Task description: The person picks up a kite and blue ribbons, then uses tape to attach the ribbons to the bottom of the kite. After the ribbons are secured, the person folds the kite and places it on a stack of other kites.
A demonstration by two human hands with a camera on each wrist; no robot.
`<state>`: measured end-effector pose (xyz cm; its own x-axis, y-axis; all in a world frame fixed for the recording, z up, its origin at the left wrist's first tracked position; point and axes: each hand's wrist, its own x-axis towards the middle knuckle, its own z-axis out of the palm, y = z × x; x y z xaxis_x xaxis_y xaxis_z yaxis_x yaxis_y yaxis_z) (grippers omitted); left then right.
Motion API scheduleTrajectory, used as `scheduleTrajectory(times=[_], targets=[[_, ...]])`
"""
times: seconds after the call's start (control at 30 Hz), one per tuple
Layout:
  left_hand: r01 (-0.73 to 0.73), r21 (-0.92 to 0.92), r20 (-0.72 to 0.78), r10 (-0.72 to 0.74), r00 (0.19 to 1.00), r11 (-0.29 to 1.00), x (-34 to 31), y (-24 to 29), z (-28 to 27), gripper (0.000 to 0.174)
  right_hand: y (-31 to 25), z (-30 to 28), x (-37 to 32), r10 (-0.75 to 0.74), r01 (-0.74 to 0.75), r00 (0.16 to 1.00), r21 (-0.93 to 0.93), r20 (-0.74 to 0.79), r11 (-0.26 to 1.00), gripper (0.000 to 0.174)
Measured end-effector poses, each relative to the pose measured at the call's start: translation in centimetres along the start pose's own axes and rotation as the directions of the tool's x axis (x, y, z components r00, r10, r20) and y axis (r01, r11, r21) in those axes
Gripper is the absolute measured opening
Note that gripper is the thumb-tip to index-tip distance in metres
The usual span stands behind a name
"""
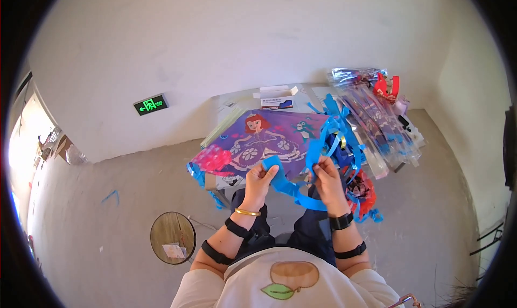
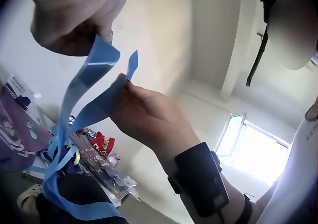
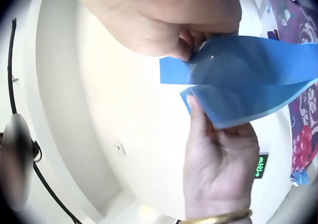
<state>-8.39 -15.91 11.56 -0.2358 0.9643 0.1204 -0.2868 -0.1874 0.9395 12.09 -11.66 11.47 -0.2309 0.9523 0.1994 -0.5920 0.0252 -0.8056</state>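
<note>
In the head view my left hand [image 1: 257, 181] pinches one end of a shiny blue ribbon [image 1: 285, 187] between thumb and fingers. My right hand [image 1: 329, 184] pinches another part of it, and the ribbon sags in a loop between the two. The right wrist view shows two blue ribbon ends [image 3: 174, 71] close together, one at each hand's fingertips. From the left wrist, long ribbon strands [image 2: 64, 109] hang down below both hands. Beyond the hands lies a purple kite [image 1: 264, 141] printed with a cartoon princess, blue streamers [image 1: 336, 125] bunched at its right corner.
The kite lies on a light table [image 1: 223, 103]. An opened small box [image 1: 277, 99] stands at the back. Clear-wrapped packages [image 1: 377, 119] and a red item [image 1: 386, 86] fill the right side. A round stool [image 1: 172, 238] stands on the floor at left.
</note>
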Motion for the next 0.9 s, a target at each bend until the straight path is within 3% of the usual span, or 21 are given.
scheduleTrajectory(times=[0.07,0.2,0.27,0.3,0.33,0.4,0.5,0.6,0.7,0.8,0.83,0.87,0.9], targets=[[0.026,0.016,-0.022,-0.026,0.999,1.000,-0.4,0.6,-0.6,0.017,-1.6,-1.4,-0.3,0.114,-0.104,0.982,-0.072,0.153,0.992,0.004],[0.082,0.022,-0.078,-0.080,0.994,0.996,-1.0,-0.4,-1.6,0.017,-1.3,-2.2,-0.9,0.291,-0.258,0.937,-0.176,0.196,0.950,0.004],[0.032,0.033,-0.082,-0.029,0.996,0.999,-1.3,-1.2,-1.3,0.018,-1.9,1.5,-1.5,0.367,-0.284,0.927,-0.485,0.083,0.827,0.010],[0.035,0.033,-0.088,-0.032,0.996,0.999,-1.5,-1.7,-1.2,0.018,-1.0,2.1,-1.9,0.320,-0.203,0.930,-0.471,0.182,0.859,0.014],[0.050,0.036,-0.075,-0.047,0.996,0.998,-1.8,-2.3,-1.1,0.018,0.4,2.1,-1.9,0.326,-0.208,0.927,-0.471,0.185,0.857,0.014],[0.070,0.041,-0.073,-0.067,0.995,0.997,-2.3,-3.6,-1.6,0.019,3.1,2.1,-1.7,0.305,-0.105,0.928,-0.633,0.215,0.767,0.014],[0.177,0.102,-0.005,-0.178,0.984,0.979,-2.6,-4.9,-2.5,0.019,4.2,2.3,-1.9,0.365,-0.130,0.910,-0.697,0.198,0.705,0.013],[0.141,0.234,-0.016,-0.141,0.990,0.962,-3.0,-5.0,-2.9,0.020,5.1,1.7,-2.1,0.397,-0.177,0.904,-0.706,0.159,0.686,0.013],[0.245,0.206,0.001,-0.251,0.968,0.947,-3.1,-6.3,-3.9,0.023,7.1,-0.1,-2.8,0.409,-0.233,0.907,-0.688,0.101,0.687,0.013],[0.307,0.076,0.047,-0.311,0.949,0.949,-3.0,-9.5,-5.1,0.029,8.0,-1.1,-3.1,0.331,-0.233,0.943,-0.660,0.025,0.714,0.013],[0.326,0.073,0.050,-0.329,0.943,0.943,-2.9,-10.5,-5.4,0.029,8.3,-1.5,-3.0,0.108,-0.021,0.992,-0.754,0.067,0.657,0.013],[0.411,-0.007,-0.027,-0.411,0.911,0.911,-2.8,-11.5,-5.6,0.032,8.4,-2.1,-2.8,-0.107,0.176,0.984,-0.825,0.140,0.537,0.012],[0.486,-0.094,-0.099,-0.494,0.864,0.869,-2.7,-12.5,-5.8,0.036,8.2,-2.4,-2.7,-0.094,0.121,0.992,-0.835,0.083,0.536,0.014]])
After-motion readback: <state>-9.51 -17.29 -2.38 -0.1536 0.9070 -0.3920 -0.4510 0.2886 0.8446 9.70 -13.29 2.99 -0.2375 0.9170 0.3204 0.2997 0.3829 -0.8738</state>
